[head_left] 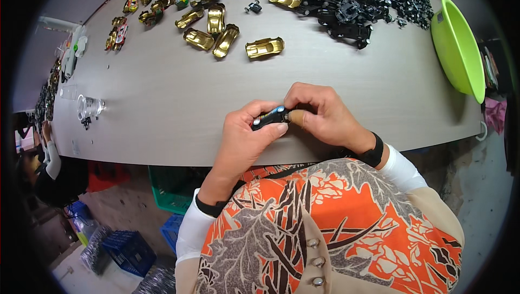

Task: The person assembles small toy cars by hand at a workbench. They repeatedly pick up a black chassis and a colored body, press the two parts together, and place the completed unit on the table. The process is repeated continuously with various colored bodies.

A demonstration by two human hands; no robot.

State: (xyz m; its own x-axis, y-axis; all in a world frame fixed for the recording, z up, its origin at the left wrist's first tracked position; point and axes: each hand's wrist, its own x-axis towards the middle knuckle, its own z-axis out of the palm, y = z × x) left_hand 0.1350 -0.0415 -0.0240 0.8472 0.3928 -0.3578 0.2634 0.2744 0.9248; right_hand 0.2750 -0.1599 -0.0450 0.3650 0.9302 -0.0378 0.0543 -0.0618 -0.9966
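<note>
Above the near part of the table, my left hand (244, 134) grips a small toy car (269, 118) between thumb and fingers. The car's black underside and pale wheels face up, and a bit of blue shows along its far side. My right hand (325, 112) is closed at the car's right end, with the index finger and thumb against it. A tan covering wraps that thumb. Whether a small part sits between these fingertips is hidden. Beyond my hands lies a gold car body (265, 48), nearest among several gold ones.
A pile of black car chassis (346, 10) spreads at the far right, beside a green basin (457, 50) tilted on its side. Colourful cars (120, 34) lie far left. A clear plastic cup (89, 108) stands at left. Another person's arm (52, 158) shows at the left edge.
</note>
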